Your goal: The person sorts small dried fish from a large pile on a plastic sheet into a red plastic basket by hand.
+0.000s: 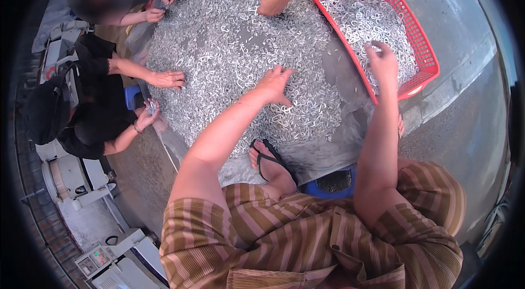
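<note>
A wide heap of small, shiny bent metal hooks [219, 78] is spread over a sheet in front of me. My left hand [275, 85] rests low over the near right part of this heap, fingers spread, touching or just above the pieces. Nothing shows gripped in it. To the right stands a red plastic basket [429, 62], largely filled with similar silvery hooks [367, 18]. Over the basket's near part is my right hand [384, 63], its thumb and fingers apart and slightly bent. I see no piece between them, though the palm is hidden.
Across the heap, a co-worker's hand [272, 3] reaches into the pieces. Two people at the left also have hands [167, 79] at its edge. Grey sheeting [311, 160] lies under the heap. My sandalled foot [265, 160] is at its near edge, beside a blue stool [314, 188].
</note>
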Available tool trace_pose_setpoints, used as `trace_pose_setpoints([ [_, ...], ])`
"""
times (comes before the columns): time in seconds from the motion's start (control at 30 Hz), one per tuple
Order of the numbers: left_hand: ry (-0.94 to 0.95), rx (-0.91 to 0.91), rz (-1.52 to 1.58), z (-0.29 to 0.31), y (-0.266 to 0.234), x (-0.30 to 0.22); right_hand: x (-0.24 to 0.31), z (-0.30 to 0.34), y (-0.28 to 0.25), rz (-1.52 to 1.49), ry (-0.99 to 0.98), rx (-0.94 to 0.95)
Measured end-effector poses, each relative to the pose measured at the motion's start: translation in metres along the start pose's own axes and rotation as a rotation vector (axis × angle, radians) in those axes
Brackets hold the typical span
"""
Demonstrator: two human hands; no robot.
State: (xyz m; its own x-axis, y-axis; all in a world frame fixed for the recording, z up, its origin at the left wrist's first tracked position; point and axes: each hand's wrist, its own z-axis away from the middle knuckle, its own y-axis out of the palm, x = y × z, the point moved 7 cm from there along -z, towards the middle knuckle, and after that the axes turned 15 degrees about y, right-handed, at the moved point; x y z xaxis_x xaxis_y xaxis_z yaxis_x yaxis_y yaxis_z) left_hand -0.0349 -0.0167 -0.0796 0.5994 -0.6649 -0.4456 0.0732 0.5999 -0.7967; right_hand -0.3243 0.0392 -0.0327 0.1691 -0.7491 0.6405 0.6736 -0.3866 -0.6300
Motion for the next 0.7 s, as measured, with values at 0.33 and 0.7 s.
trace_pose_setpoints([
  [0.33, 0.247, -0.036, 0.163, -0.020, 0.005, -0.005, -0.019, 0.040, 0.110, 0.053, -0.007, 0.507],
  [0.7, 0.253, -0.070, 0.342, -0.010, -0.024, 0.003, -0.029, 0.068, 0.136, -0.085, 0.211, 0.816],
])
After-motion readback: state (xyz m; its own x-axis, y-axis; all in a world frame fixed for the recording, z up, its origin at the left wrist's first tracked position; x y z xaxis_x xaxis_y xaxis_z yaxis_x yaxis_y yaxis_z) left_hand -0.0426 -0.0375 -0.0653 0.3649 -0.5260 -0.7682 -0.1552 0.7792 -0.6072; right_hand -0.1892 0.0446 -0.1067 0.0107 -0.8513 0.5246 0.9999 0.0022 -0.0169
